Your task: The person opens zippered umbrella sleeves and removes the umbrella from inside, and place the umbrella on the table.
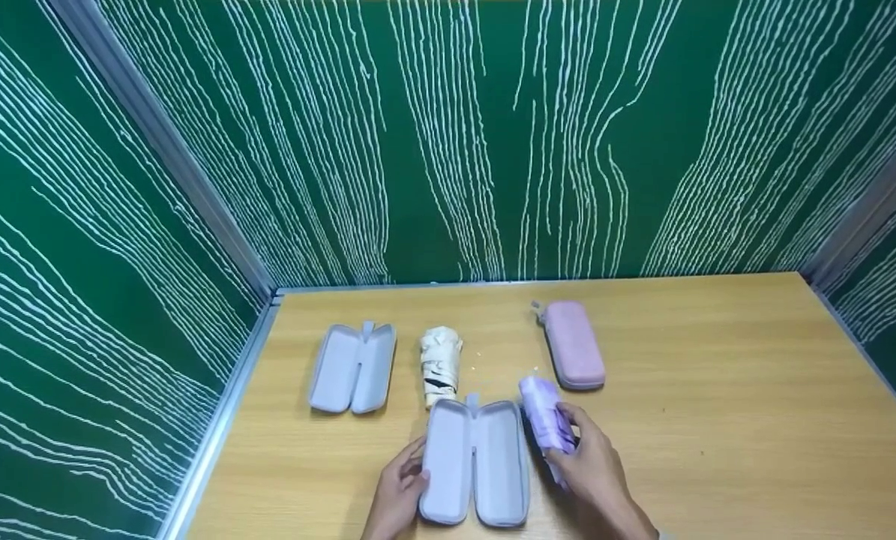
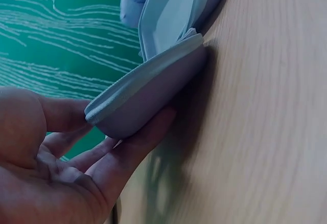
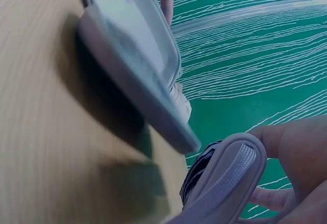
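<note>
Now we are steadying open grey case (image 1: 446, 469), left hand (image 1: 398, 491) pinching its side; just beside it we are gripping purple umbrella (image 1: 543, 411), right hand (image 1: 596, 463) curled round it; we should be holding case still, grip light.

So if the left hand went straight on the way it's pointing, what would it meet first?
Most likely the white wrapped bundle, by the far edge of the open grey case that the left hand grips; the case would probably touch first, though the gap is unclear.
</note>
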### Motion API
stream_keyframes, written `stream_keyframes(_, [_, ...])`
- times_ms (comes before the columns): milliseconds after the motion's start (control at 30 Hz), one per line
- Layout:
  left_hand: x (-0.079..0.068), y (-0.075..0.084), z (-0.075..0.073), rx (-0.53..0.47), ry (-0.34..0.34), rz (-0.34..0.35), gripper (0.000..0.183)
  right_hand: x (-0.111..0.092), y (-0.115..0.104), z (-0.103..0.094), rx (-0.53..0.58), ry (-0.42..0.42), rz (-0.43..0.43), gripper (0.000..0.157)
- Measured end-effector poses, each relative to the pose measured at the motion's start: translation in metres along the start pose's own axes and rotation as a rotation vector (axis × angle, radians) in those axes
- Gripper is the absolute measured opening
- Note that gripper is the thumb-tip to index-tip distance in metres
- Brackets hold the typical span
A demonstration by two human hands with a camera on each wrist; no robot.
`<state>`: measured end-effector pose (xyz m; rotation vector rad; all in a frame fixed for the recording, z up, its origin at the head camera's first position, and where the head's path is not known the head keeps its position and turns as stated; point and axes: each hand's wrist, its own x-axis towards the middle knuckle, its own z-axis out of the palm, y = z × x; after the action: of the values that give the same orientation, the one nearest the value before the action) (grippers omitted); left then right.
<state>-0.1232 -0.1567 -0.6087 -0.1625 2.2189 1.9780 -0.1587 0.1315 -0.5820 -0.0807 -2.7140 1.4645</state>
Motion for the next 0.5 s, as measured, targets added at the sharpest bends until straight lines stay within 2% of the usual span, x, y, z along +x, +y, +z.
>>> stream_keyframes(133, [-0.003,-0.003,-0.012,-0.015,-0.011,-0.055,0.051,-0.001,0.003,0.004,-0.043,-0.003,0.007,0.068])
stream_keyframes(233, [-0.003,-0.004,-0.021,0.001,0.000,-0.136,0.051,-0.003,0.005,0.007,-0.068,-0.001,-0.010,0.068])
stream_keyframes(333, [-0.005,-0.005,-0.029,0.016,0.007,-0.145,0.051,-0.004,0.007,0.012,-0.097,0.005,-0.034,0.068])
stream_keyframes(500, [-0.010,-0.006,-0.040,-0.006,-0.019,-0.114,0.053,-0.009,0.007,0.022,-0.169,0.011,-0.054,0.068])
